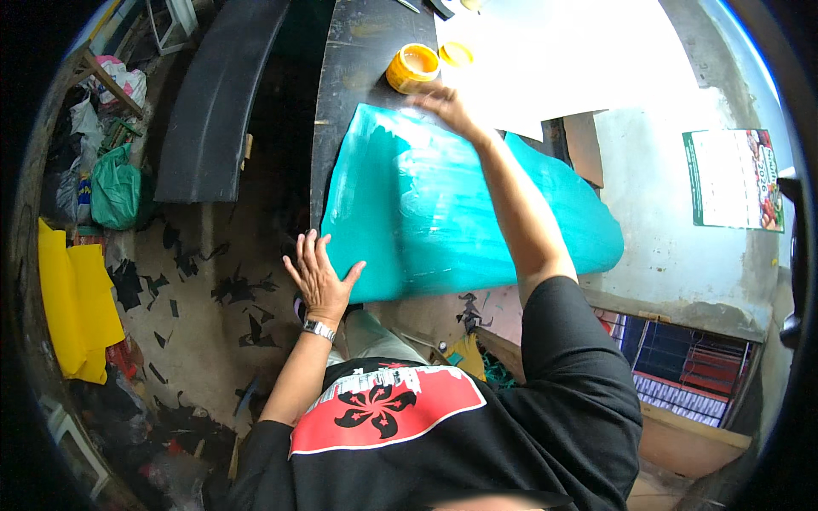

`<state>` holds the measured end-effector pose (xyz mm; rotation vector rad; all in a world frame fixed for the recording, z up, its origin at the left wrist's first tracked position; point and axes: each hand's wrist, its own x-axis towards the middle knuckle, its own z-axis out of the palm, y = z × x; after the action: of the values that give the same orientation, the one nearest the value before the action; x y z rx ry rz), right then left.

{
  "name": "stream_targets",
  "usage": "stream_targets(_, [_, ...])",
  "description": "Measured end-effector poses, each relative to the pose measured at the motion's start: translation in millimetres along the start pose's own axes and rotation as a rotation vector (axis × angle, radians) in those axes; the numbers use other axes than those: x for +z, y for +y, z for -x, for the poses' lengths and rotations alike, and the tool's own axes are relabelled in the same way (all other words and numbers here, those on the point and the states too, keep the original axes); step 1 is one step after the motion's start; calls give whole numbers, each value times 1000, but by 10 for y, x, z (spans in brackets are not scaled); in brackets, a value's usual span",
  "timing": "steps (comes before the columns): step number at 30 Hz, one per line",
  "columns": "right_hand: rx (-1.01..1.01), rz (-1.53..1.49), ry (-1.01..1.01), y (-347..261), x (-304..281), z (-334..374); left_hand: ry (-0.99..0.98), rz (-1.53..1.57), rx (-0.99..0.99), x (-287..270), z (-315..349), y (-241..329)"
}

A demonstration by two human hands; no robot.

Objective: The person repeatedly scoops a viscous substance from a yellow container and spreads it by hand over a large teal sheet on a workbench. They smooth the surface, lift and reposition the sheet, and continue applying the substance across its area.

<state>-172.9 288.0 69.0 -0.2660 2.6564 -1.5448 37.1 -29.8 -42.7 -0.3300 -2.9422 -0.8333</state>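
A large teal-green sheet [358, 204] lies across the dark workbench, its surface shiny with wet-looking streaks over the middle and right. My left hand [322, 277] rests at the sheet's near left edge with fingers spread, holding nothing. Over the sheet's far edge is my right hand [436, 100], blurred by motion, so whether its fingers hold anything cannot be told. Just beyond it stands an uncapped yellow jar [400, 72] with pale amber contents. A round yellow lid [457, 54] sits to the right of the jar, on a white sheet.
White sheeting [562, 51] covers the bench's far right. A dark curved panel [213, 111] stands left of the bench. Black scraps [243, 288] litter the floor. Yellow sheets [77, 298] and a green bag [117, 187] lie far left. A printed poster [724, 180] is at right.
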Motion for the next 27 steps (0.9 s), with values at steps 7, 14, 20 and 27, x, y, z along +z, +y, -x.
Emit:
stream_targets(7, [802,841,-416,478,-703,-1212,-8,-41,-40,55,32,-8])
stream_targets(14, [845,601,-467,692,-801,-1486,-17,-61,-71,29,7,32])
stream_targets(20, [721,680,-126,589,-611,-815,-4,-30,-71,36,-3,40])
stream_targets(27, [-161,532,-300,845,399,315,11,-23,-67,38,-13,37])
